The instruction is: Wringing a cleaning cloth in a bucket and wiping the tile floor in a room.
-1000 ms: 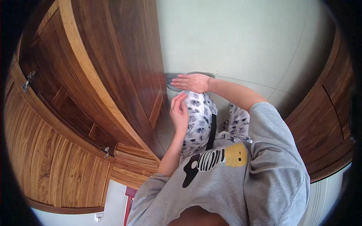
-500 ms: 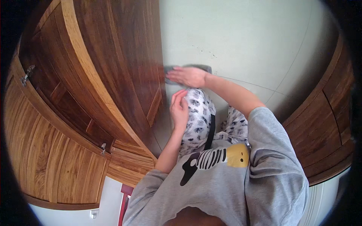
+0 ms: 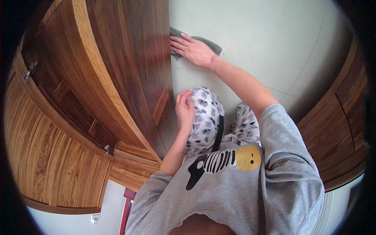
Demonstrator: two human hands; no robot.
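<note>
The pale floor fills the upper middle of the frame, bordered on the left by a tall dark wooden panel and on the right by brown wooden furniture. The person's grey shirt takes up the lower middle, with spotted trousers bent at the knee just above it, near the centre. Smaller is the grey cloth, flat on the floor in the upper middle, its left end right at the panel's lower edge; whether it runs underneath is hidden. The right hand lies palm down on the cloth, its fingers extended and slightly parted, pressing rather than gripping, tips close against the panel. The left hand is by the knee, its fingers loosely curled around nothing visible; whether it touches the trousers I cannot tell. Smallest are the metal hinges at the left. A push further left could knock or pinch the fingertips against the panel's edge. Since the palm only presses, the cloth could bunch or slip out from under it, and a long forward reach could upset the person's balance.
</note>
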